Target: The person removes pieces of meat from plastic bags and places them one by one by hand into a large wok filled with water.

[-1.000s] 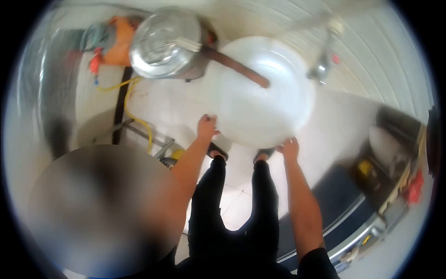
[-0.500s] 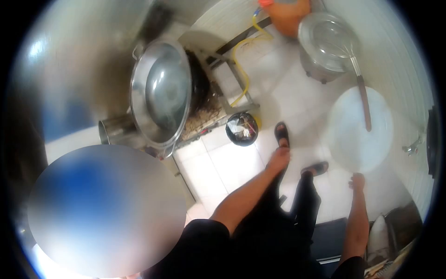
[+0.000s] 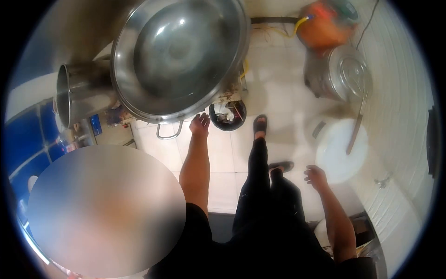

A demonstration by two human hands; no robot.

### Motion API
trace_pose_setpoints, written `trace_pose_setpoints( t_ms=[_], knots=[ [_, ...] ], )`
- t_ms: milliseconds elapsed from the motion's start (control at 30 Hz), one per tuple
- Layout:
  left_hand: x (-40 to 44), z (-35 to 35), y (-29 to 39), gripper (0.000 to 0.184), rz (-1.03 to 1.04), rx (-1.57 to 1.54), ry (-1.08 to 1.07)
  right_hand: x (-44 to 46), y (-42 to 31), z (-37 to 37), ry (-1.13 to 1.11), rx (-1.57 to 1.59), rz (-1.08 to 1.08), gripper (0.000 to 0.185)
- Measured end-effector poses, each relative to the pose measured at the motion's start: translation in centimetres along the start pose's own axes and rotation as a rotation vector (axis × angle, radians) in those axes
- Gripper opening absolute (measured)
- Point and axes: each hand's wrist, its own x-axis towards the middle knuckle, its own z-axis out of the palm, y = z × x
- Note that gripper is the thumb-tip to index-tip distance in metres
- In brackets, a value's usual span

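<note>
My left hand [image 3: 200, 124] is stretched forward with its fingers extended, just below the rim of a large steel pan [image 3: 127, 88] that holds greyish liquid. I cannot tell whether the fingertips touch the rim. A loop handle [image 3: 169, 131] sticks out from the pan beside this hand, and a black waste bin [image 3: 227, 124] with litter stands on its other side. My right hand [image 3: 316, 177] hangs open, holding nothing, close to a white round tub [image 3: 337, 156]. A whisk [image 3: 355, 132] with a brown handle reaches over that tub from a lidded metal pot [image 3: 348, 74].
An orange container [image 3: 325, 30] with a yellow hose [image 3: 297, 29] stands by the far wall. At left, a tall steel pot [image 3: 86, 93] sits beside the pan. A tap [image 3: 382, 181] juts from the right wall. A blurred oval hides the lower left.
The view has shifted, and the pan now appears larger and nearer. My left hand has moved from over my legs up to the pan's rim. My right hand sits further left in view.
</note>
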Motion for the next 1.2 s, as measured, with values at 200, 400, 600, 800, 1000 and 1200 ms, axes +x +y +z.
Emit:
trace_pose_setpoints(
  t_ms=[200, 400, 600, 800, 1000, 1200],
  knots=[
    [1.8, 1.7, 0.8, 0.025, 0.096, -0.035, -0.301, -0.1, -2.2, -0.9, 0.055, -0.070, 0.005, 0.035],
    [5.9, -2.4, -2.0, 0.037, 0.502, 0.680, 0.108, -1.0, -0.5, -2.4, 0.116, -0.055, 0.132, 0.027],
    [-1.9, -1.5, -2.3, 0.041, 0.558, 1.015, 0.066, -1.4, -0.5, -2.2, 0.007, 0.051, 0.136, 0.027],
    [-5.3, -4.4, -6.9, 0.024, 0.611, 2.165, -0.612, -3.0, -3.1, -0.1, 0.041, 0.003, -0.097, 0.034],
    [-5.3, -8.7, -12.7, 0.017, 0.510, 1.867, -1.334, -7.9, 4.5, 0.3, 0.244, -0.014, -0.399, 0.039],
    [-14.0, -8.0, -12.0, 0.029, -0.467, 1.794, -1.004, -20.1, 18.2, -0.9, 0.563, 0.239, -0.198, 0.038]
  ],
)
